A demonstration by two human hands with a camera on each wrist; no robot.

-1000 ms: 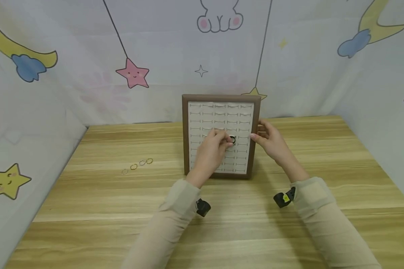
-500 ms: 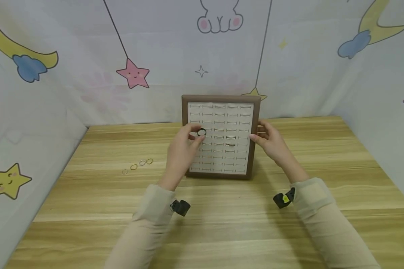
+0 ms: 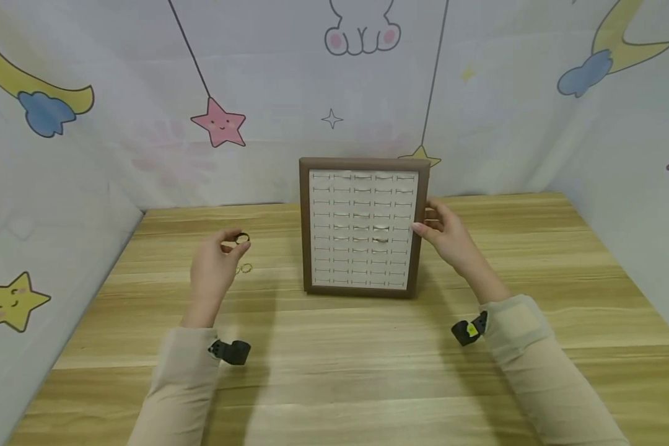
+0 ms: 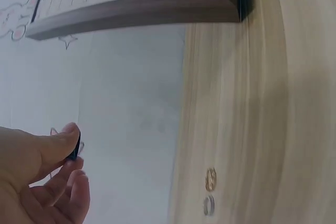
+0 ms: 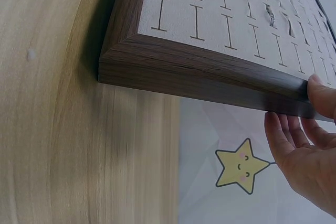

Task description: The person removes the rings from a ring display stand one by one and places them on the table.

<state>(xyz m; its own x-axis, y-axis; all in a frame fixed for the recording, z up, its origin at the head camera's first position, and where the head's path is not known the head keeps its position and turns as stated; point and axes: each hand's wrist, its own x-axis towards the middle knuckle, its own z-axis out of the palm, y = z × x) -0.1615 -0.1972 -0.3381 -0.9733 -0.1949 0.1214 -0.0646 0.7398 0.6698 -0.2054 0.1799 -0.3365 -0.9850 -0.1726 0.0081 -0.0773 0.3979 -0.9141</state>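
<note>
Between thumb and forefinger of left hand [image 3: 216,267]: one dark ring [image 3: 242,238], pinched, held off the wooden table [image 3: 334,371] and well left of the ring display board [image 3: 305,235]. Remaining fingers of that hand loosely curled, holding nothing else. Directly below the pinch, on the table: small gold rings [image 3: 246,268], two plain in the left wrist view [image 4: 210,179], further ones probably hidden behind the hand.

Right hand [image 3: 448,238]: thumb on the front of the board's right frame edge, fingers behind it, steadying the upright board; hold light, fingers nearly straight.

Progress, as judged: dark ring out of the board and nearly over the loose rings, not yet set down. One ring apparently seated in a slot [image 3: 380,240] near the board's middle, so one removal probably outstanding; other slots appear vacant, though too small to confirm.

Markings: no brand, label or legible writing found. Backdrop carries cartoon stars, moons and clouds only, e.g. pink star [image 3: 219,121].
</note>
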